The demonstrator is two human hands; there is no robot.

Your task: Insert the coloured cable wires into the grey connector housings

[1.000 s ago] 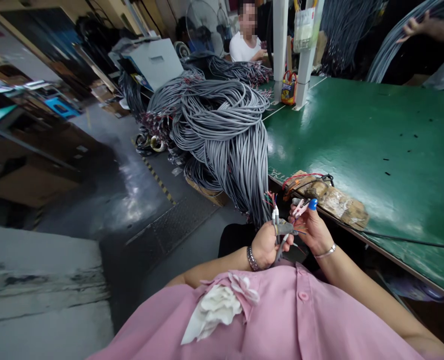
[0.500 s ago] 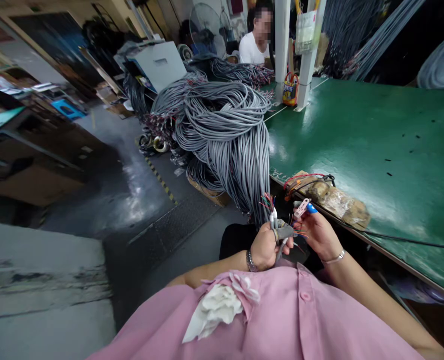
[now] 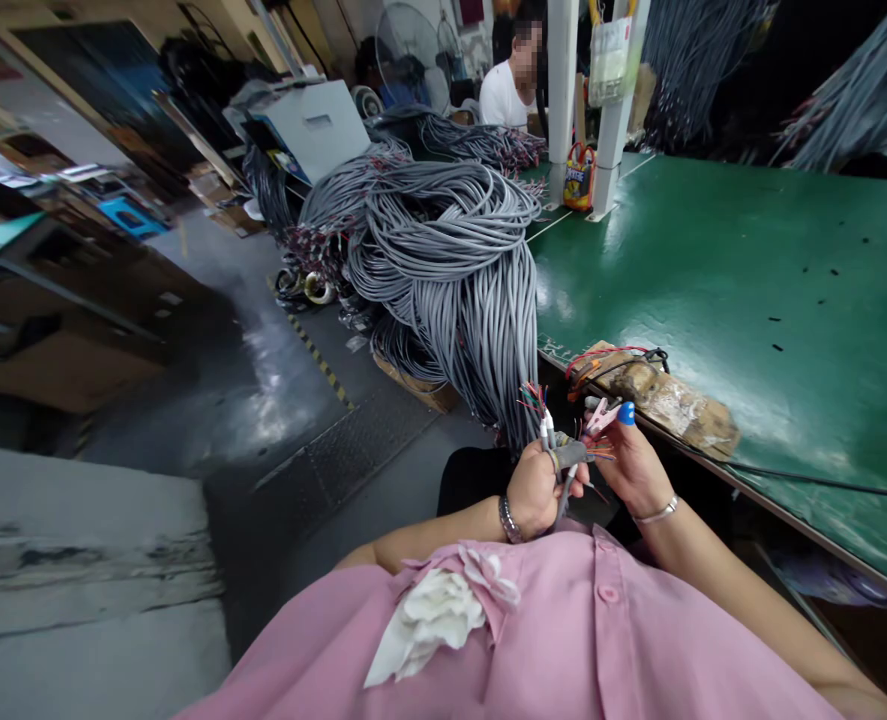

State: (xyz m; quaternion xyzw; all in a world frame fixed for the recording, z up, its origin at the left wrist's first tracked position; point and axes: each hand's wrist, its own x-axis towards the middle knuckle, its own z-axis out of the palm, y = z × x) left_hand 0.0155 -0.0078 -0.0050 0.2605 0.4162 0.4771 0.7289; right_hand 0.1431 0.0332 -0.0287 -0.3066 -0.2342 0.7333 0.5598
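Grey cables [image 3: 570,455] with stripped, coloured wire ends are gripped in my left hand [image 3: 533,492], just in front of my body. My right hand [image 3: 636,468], with a blue covering on one fingertip, pinches a small pale pink tool [image 3: 600,416]. The tool's lower end is at the thin red and orange wires beside my left fingers; whether it touches them is too small to tell. A large heap of grey cables [image 3: 450,220] hangs over the table edge beyond my left hand.
The green table [image 3: 713,260] spans the right, with a taped brown block [image 3: 675,405] near its edge and a black cord. White posts [image 3: 563,100] stand at its far side, near a seated person [image 3: 504,95]. A grey concrete block [image 3: 90,560] is at the lower left.
My right hand has shifted slightly left and the pink tool has tilted and come down to the wire ends. A bundle of cables at the upper right has swung to the right.
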